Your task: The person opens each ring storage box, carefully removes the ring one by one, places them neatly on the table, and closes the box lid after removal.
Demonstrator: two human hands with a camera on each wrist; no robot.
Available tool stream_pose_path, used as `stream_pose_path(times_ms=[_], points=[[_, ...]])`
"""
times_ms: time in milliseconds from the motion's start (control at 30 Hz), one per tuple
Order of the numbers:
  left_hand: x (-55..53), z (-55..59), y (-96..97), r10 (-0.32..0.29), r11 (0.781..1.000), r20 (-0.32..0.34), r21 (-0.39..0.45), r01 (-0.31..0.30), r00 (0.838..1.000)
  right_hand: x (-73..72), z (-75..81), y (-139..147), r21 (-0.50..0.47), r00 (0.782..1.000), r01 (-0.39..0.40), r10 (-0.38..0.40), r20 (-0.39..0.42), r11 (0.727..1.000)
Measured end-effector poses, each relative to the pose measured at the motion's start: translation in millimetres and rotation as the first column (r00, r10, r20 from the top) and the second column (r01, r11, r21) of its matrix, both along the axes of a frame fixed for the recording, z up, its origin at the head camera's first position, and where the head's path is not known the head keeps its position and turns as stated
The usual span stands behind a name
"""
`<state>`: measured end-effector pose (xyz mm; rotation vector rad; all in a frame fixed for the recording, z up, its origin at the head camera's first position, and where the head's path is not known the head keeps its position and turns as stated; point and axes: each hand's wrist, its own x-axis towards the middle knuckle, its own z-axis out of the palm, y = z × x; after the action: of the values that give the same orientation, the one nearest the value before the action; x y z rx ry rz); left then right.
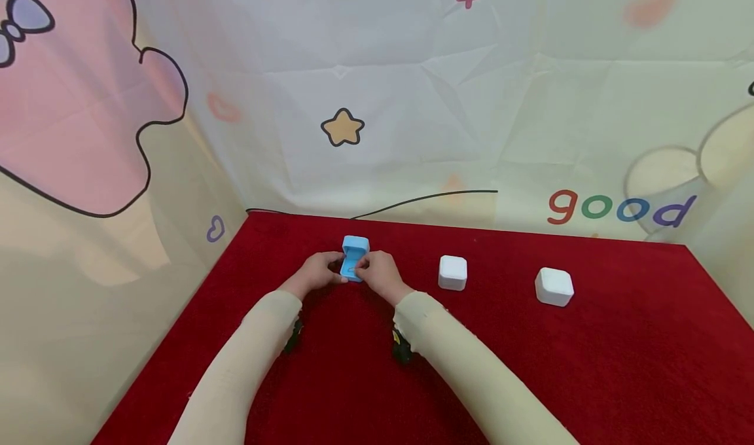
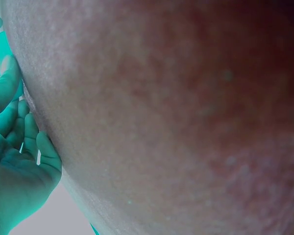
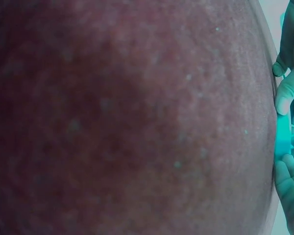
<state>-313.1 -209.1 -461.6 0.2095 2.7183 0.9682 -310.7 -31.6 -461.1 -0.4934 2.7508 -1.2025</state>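
Holds a small light-blue hinged box (image 1: 353,255) between both hands, near the far edge of the red surface (image 1: 347,366) and left of its middle. Grips it along its left side with the left hand (image 1: 317,272), thumb at the near lower corner and fingers bent against the side wall, parted only narrowly, by about the breadth of the box. Probably held this way to steady it against the work of the other hand while leaving the front and the inside free to reach. Comes in from the opposite side with the right hand (image 1: 379,273), thumb and fingertips drawn close together inside the box, at or just above its lower half. Too small to tell whether pinching something tiny there or merely touching the lining. Stands with its lid (image 1: 356,241) raised at the far side and its mouth facing the near side, likely turned so for a clear view in and a direct reach. Farther right on the same surface, well apart from the hands: a white box (image 1: 452,273) and, beyond it, a second white box (image 1: 554,286), both apparently closed and untouched, perhaps spaced out to leave working room around the blue one. Little to add from the wrist views: mostly blurred skin, with just slivers of teal-tinted fingers and box at the edges.
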Motion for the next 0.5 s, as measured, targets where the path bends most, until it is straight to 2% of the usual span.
stream_pose_path(times_ms=[133, 500], points=[[-0.8, -0.9, -0.6, -0.007, 1.0, -0.013, 0.003, 0.007, 1.0, -1.2, -0.2, 0.6, 0.017, 0.999, -0.021, 0.022, -0.047, 1.0], [-0.9, -0.5, -0.1, -0.012, 1.0, -0.015, 0.002, 0.012, 1.0, -1.6, -0.4, 1.3, 0.013, 0.999, -0.024, 0.025, -0.037, 1.0]])
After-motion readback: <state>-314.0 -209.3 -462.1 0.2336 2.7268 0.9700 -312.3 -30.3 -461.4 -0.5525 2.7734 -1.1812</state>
